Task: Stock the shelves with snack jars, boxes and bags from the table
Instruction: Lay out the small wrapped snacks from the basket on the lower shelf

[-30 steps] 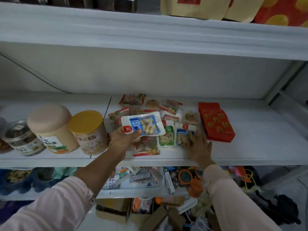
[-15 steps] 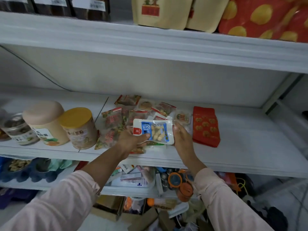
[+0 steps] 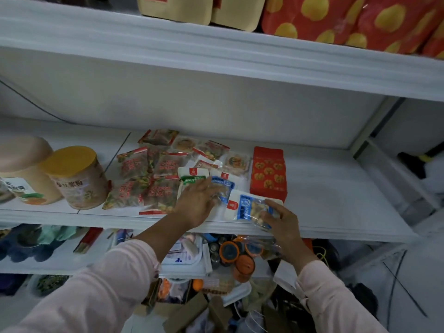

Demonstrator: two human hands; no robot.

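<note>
The white middle shelf (image 3: 324, 188) stretches across in front of me, with the upper shelf (image 3: 216, 56) above it carrying tan pouches (image 3: 199, 8) and red bags with yellow spots (image 3: 348, 18). On the left of the middle shelf stand a beige-lidded jar (image 3: 21, 169) and, just beside it, a yellow-lidded jar (image 3: 77, 176). A spread of clear red-printed snack bags (image 3: 149, 179) lies flat in the middle, and a red box (image 3: 269, 174) lies flat to their right.

My left hand (image 3: 194, 203) lies palm down with its fingers spread over a green-and-white packet (image 3: 192, 175) and a blue-and-white packet (image 3: 224, 182); it presses on them and closes round nothing.

My right hand (image 3: 283, 217) is at the shelf's front edge, fingers curled loosely over the near end of a second blue peanut packet (image 3: 242, 207). That packet lies on the shelf, just in front of the red box and just right of my left hand. I cannot tell whether my right grip pinches it or merely rests on it.
</note>
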